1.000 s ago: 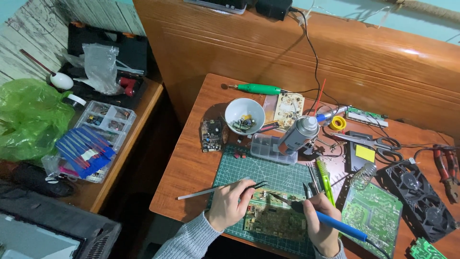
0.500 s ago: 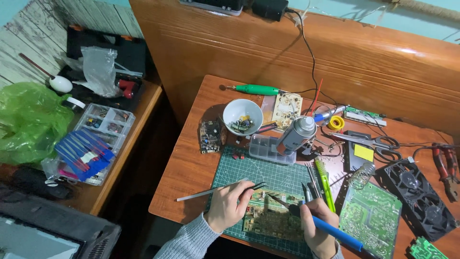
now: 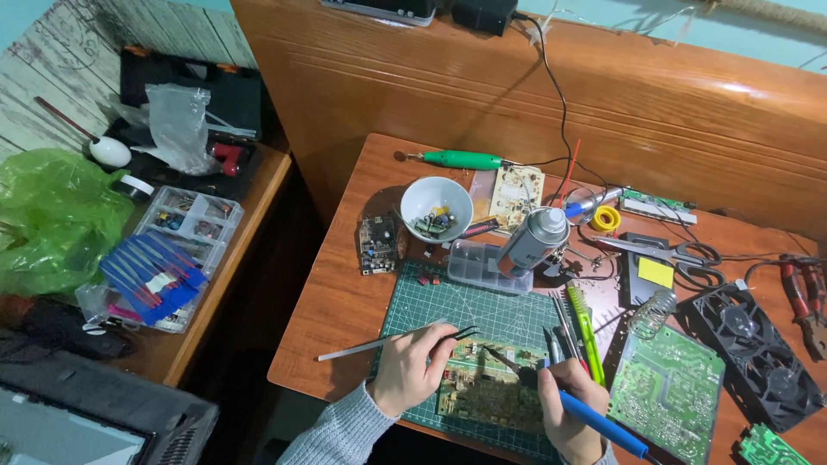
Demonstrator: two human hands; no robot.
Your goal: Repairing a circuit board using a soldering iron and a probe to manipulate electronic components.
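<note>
The green cutting mat [image 3: 482, 314] near the front edge of the wooden bench [image 3: 345, 301] serves as the landmark. Left of it, on a lower side table, lie a green plastic bag [image 3: 47, 215] and a clear parts organiser [image 3: 185, 215].

On the mat's front part rests the circuit board [image 3: 482, 392], flat and component side up. The left hand [image 3: 413, 370] sits at the board's left edge, fingers pinched shut on slim tweezers [image 3: 388, 342], whose dark tips reach over the board's upper left corner. The right hand [image 3: 568, 409], at the board's right edge, is wrapped tight around a blue-handled soldering iron [image 3: 551, 392]; its dark tip slants down onto the board's upper middle, probably touching a joint, though the view is too coarse to be sure.

To do this well, I judge that the left wrist should stay planted on the mat so the tweezers hold steady, and the iron tip should meet only the one joint, briefly, with the tweezers lifting or seating the part straight rather than prying.

Behind the mat stand a white bowl [image 3: 437, 207] of small parts and a spray can [image 3: 532, 241]. Right of the mat lie a larger green board [image 3: 668, 392] and a black fan [image 3: 754, 353].
</note>
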